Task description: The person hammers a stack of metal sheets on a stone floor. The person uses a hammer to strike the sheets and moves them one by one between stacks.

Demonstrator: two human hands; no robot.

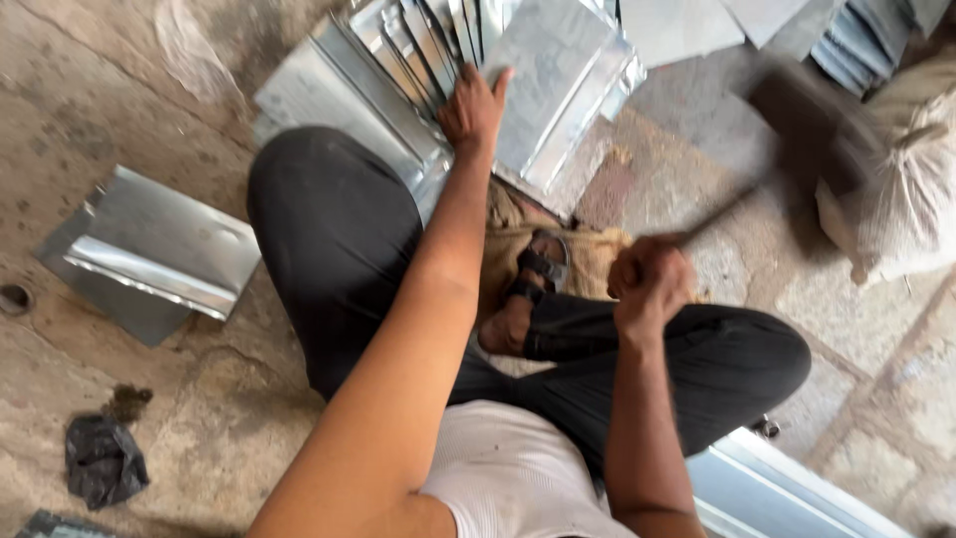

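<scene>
The person is sitting cross-legged on the stone floor [229, 399], looking down over dark trousers and a sandal [538, 269]. The left hand [476, 108] is lying with its fingers spread, pressing flat on a folded metal sheet [553, 90] at the front of a fanned stack of sheets [398, 60], just beyond the knee. The right hand [649, 282] is clenching a thin handle, holding up a mallet [807, 125] whose dark head is blurring above the floor, to the right of the sheets and well apart from them. Another folded sheet [164, 249] is lying alone on the floor to the left. A sack [901, 189] is sitting at the right edge.
</scene>
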